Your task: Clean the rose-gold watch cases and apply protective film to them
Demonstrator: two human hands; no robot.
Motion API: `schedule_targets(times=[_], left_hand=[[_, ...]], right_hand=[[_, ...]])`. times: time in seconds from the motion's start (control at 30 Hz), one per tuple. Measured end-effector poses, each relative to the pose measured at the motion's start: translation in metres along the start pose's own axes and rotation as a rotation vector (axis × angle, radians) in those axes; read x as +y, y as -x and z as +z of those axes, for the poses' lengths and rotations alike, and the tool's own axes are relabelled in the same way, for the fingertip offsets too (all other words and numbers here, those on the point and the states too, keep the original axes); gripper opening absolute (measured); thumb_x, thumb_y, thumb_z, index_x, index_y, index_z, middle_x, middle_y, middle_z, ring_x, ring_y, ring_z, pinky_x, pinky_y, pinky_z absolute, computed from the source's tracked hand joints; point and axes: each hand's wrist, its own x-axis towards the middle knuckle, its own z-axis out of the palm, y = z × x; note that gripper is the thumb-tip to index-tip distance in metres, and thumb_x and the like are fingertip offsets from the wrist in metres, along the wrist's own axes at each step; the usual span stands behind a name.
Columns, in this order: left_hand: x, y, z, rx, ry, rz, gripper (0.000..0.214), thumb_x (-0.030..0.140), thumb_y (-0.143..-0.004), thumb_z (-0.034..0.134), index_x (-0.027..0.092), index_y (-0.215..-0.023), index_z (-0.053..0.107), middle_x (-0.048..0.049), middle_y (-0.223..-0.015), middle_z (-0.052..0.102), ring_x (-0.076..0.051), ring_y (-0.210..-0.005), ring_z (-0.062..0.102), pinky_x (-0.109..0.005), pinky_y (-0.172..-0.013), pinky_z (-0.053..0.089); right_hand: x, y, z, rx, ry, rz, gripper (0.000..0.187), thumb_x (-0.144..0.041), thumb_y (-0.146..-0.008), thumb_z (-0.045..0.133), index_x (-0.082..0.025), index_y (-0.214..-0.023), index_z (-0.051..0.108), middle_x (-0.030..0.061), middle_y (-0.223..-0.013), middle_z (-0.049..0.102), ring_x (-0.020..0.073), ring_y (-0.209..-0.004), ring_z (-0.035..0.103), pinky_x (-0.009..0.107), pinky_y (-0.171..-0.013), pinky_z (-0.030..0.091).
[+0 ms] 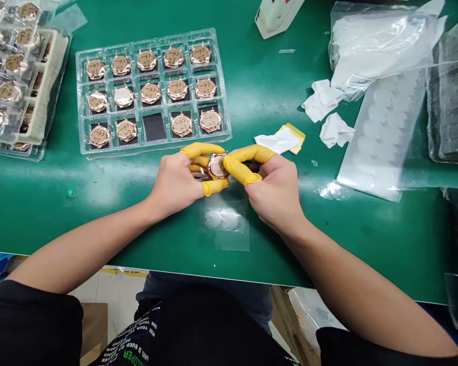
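Note:
My left hand (175, 183) and my right hand (270, 188) both pinch a rose-gold watch case (218, 166) between fingertips in yellow finger cots. The fingers hide much of its rim. Just beyond my hands lies a clear plastic tray (154, 127) holding several rose-gold watch cases in rows, with one black cell bare. Below my hands, a clear film sheet (226, 221) with round transparent stickers lies on the green mat. A white wipe with a yellow edge (279, 140) sits close to my right fingers.
A second stacked tray of watch cases (19, 86) sits at far left. On the right are crumpled white wipes (322, 100), a scalloped film sheet (381, 132) and plastic bags (377, 46). A white box (277, 15) stands at the top edge of the green mat (366, 244).

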Motion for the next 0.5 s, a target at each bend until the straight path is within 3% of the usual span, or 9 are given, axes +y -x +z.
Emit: schedule_targets(times=[0.17,0.23,0.3,0.37,0.43,0.5], left_hand=[[0.001,0.000,0.001,0.009,-0.003,0.003,0.055,0.020,-0.063,0.091,0.019,-0.116,0.076,-0.0005,-0.097,0.083,-0.015,-0.084,0.079,-0.027,-0.083,0.068],[0.002,0.000,0.001,0.021,-0.007,-0.005,0.055,0.021,-0.063,0.092,0.019,-0.116,0.077,-0.0006,-0.096,0.083,-0.015,-0.084,0.079,-0.027,-0.082,0.068],[0.002,0.000,0.001,0.032,-0.015,-0.018,0.056,0.021,-0.062,0.093,0.019,-0.115,0.077,-0.0010,-0.095,0.083,-0.016,-0.084,0.079,-0.026,-0.080,0.068],[0.003,0.000,0.001,0.035,-0.024,-0.025,0.056,0.021,-0.061,0.093,0.019,-0.115,0.077,-0.0014,-0.095,0.083,-0.016,-0.084,0.080,-0.025,-0.079,0.068],[0.004,0.000,0.001,0.031,-0.026,-0.027,0.055,0.021,-0.062,0.093,0.019,-0.115,0.077,-0.0015,-0.094,0.083,-0.015,-0.084,0.079,-0.025,-0.078,0.068],[0.004,0.000,0.001,0.025,-0.023,-0.028,0.056,0.021,-0.061,0.093,0.019,-0.115,0.077,-0.0015,-0.095,0.083,-0.015,-0.083,0.079,-0.025,-0.078,0.068]], right_hand=[[0.003,0.001,0.005,0.011,0.057,-0.059,0.019,-0.044,-0.088,0.080,-0.026,-0.090,0.075,0.0032,-0.095,0.077,0.0219,-0.094,0.070,0.041,-0.090,0.056],[0.002,-0.004,0.000,0.141,0.073,-0.179,0.025,-0.050,-0.093,0.073,-0.025,-0.097,0.073,0.0057,-0.101,0.074,0.0225,-0.095,0.068,0.041,-0.089,0.055],[-0.001,-0.013,-0.015,0.360,0.127,-0.340,0.033,-0.055,-0.099,0.063,-0.024,-0.107,0.071,0.0086,-0.107,0.070,0.0235,-0.097,0.067,0.043,-0.090,0.054],[-0.004,-0.025,-0.036,0.469,0.358,-0.396,0.037,-0.054,-0.097,0.064,-0.022,-0.115,0.070,0.0113,-0.110,0.067,0.0285,-0.104,0.066,0.048,-0.095,0.051],[-0.005,-0.035,-0.056,0.369,0.732,-0.236,0.039,-0.043,-0.083,0.081,-0.021,-0.113,0.073,0.0131,-0.110,0.069,0.0380,-0.114,0.063,0.058,-0.102,0.046],[-0.003,-0.042,-0.065,0.220,0.953,-0.037,0.032,-0.028,-0.072,0.086,-0.021,-0.102,0.076,0.0123,-0.103,0.072,0.0412,-0.112,0.061,0.064,-0.103,0.043]])
